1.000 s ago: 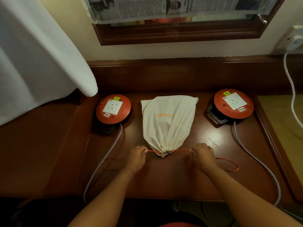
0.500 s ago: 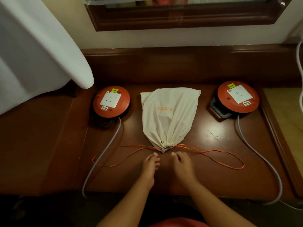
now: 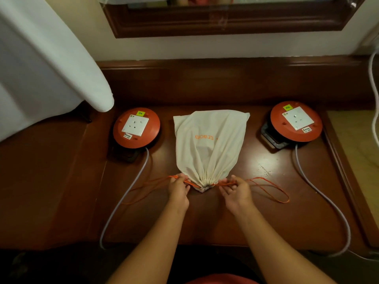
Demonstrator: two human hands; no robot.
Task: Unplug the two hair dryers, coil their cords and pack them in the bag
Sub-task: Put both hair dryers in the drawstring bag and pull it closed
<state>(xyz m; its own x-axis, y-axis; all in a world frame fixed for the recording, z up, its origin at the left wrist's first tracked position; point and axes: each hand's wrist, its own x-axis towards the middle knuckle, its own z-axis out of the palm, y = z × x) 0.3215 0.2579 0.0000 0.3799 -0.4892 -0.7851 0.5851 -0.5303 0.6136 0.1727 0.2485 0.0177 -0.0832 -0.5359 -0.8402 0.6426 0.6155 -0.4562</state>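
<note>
Cream drawstring bag (image 3: pixel 209 146) lies mid-worktop (image 3: pixel 246 218) between two orange socket reels, its gathered mouth toward the person. Left hand (image 3: pixel 178 188): fingers (image 3: pixel 181 178) curled, pinching the orange drawstring (image 3: pixel 268 188) just left of the mouth. Right hand (image 3: pixel 235 190): fingers pinching the cord just right (loops trail outward both sides).

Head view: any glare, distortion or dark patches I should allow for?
Head view: dim and warm-toned; a glare patch on the desk right of the bag; wide-angle bending curves the mirror frame and desk edges; the near foreground below the desk falls to black; both hands read clearly, without motion smear.
</note>
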